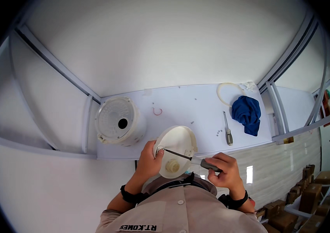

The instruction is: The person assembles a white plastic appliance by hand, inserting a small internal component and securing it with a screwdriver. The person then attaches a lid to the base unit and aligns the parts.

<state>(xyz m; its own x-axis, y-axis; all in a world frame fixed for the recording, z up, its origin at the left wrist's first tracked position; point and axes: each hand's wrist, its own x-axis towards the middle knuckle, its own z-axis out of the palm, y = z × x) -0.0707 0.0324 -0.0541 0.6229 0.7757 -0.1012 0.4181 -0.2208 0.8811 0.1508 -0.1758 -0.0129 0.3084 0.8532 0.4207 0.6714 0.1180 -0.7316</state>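
Observation:
My left hand (149,160) is closed on the left edge of a cream-white round plastic cover (177,140), tilted in front of my body. A short round collar (172,166) stands up on the cover's inner side. My right hand (226,172) grips the grey handle of a screwdriver (210,165). Its dark shaft crosses the cover, and the tip lies beside my left thumb at the cover's left edge. Whether the tip sits in a screw is too small to tell.
On the white table (172,101) stand a white bucket-like container (112,116) with a dark round hole on top, a second screwdriver (228,130), a blue cloth (246,113), a pale hose loop (220,93), a red wire (157,112) and several small screws. Metal frame posts (88,124) border the table. Cardboard boxes (310,197) stand lower right.

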